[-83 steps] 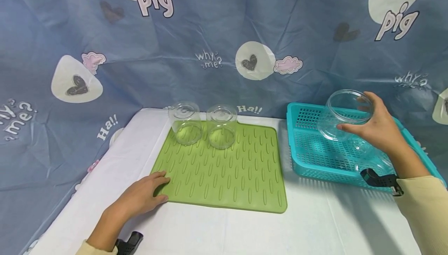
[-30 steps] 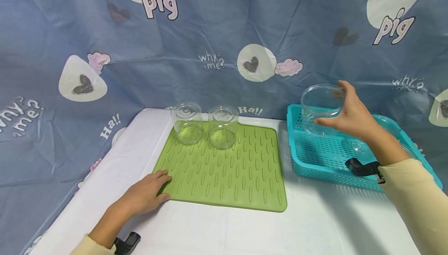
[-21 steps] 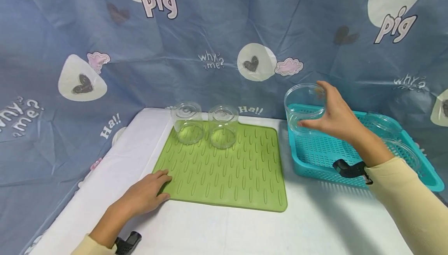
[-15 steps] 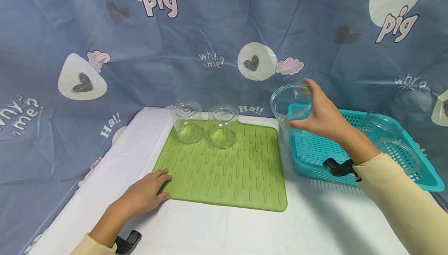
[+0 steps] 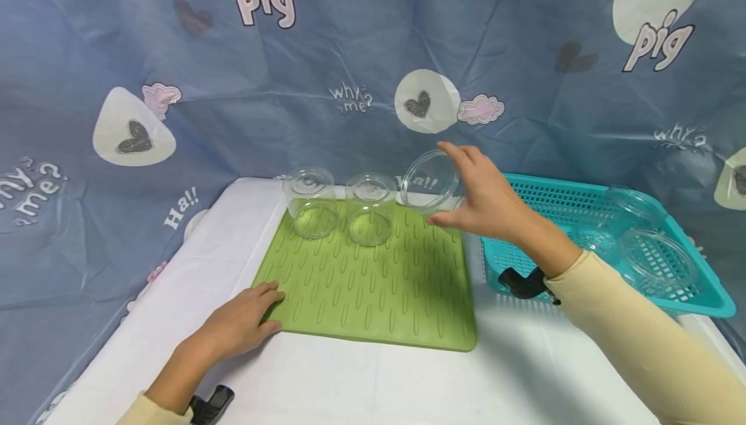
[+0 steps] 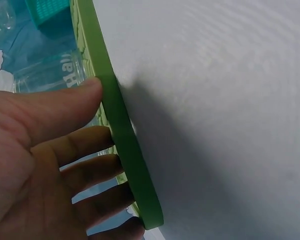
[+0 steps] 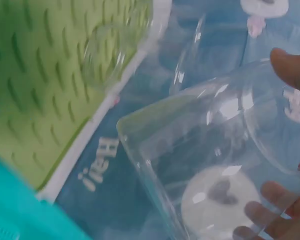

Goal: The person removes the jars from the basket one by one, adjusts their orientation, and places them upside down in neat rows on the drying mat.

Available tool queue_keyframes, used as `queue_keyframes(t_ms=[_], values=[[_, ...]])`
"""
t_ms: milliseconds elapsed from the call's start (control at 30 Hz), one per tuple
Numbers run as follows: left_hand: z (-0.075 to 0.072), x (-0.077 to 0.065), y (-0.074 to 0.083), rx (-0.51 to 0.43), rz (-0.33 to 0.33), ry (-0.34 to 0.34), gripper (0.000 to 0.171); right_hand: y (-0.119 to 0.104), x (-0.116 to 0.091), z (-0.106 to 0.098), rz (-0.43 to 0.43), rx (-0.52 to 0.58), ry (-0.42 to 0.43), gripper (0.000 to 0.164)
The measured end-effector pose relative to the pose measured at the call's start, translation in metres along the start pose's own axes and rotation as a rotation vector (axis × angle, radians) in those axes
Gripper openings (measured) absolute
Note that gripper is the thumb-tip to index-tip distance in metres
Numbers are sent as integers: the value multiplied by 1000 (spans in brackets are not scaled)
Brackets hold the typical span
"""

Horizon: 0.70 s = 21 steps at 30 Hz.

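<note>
My right hand (image 5: 489, 201) grips a clear cup (image 5: 430, 182) from its right side, thumb low and fingers behind. The cup is tilted, its mouth facing left, above the back right part of the green ridged mat (image 5: 361, 295). In the right wrist view the clear wall of this cup (image 7: 190, 130) shows with fingertips around one end. Two similar cups, one clear cup (image 5: 311, 208) and another (image 5: 371, 212), stand mouth-down along the mat's back edge. At the mat's front left corner my left hand (image 5: 239, 324) rests, thumb and fingertips touching its edge (image 6: 112, 110).
A turquoise perforated basket (image 5: 708, 305) stands right of the mat, partly behind the right forearm. Several clear containers (image 5: 658, 260) lie inside it. A blue patterned cloth (image 5: 350, 43) hangs behind the white-covered table (image 5: 326, 379).
From over the basket, the right hand has carried the cup left to above the mat, tipping its mouth leftward. The left hand stays at the mat's corner.
</note>
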<state>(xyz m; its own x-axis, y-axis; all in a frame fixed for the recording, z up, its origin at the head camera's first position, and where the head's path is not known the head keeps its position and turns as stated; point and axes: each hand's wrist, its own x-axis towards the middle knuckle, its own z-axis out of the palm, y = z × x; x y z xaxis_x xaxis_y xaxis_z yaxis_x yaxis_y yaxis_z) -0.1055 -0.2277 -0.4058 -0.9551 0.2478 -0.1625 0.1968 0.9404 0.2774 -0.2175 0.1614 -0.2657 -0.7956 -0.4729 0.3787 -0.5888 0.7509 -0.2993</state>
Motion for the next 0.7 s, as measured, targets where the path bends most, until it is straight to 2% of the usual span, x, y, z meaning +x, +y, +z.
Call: queue_keyframes(t_ms=[233, 433, 633, 700], values=[[2, 1, -1, -4, -2, 2, 54, -25, 0, 28, -112, -1, -70, 119], [1, 1, 0, -10, 4, 21, 54, -43, -6, 43, -176, -31, -106, 113], [1, 1, -3, -26, 17, 17, 55, -48, -13, 51, -182, -85, -126, 113], [-2, 2, -4, -50, 48, 30, 53, -48, -16, 53, -175, -84, -124, 112]])
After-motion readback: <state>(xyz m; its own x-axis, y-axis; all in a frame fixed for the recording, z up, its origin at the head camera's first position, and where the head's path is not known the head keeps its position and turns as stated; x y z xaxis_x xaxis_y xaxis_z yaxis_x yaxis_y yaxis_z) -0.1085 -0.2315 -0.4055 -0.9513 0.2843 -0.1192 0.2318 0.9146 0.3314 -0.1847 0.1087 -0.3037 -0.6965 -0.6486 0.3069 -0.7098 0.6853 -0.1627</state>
